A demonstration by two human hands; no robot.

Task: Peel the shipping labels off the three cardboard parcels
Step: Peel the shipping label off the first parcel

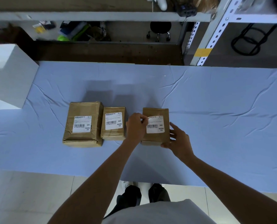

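Three brown cardboard parcels lie in a row on the pale blue table cloth. The large left parcel and the smaller middle parcel each carry a flat white shipping label. On the right parcel, the label has its top left corner lifted. My left hand pinches that lifted corner. My right hand rests against the right side and near corner of the same parcel, fingers spread.
A white block stands at the table's left end. Behind the table are metal shelving uprights, a black stool and clutter on the floor. The table's near edge runs just in front of my feet.
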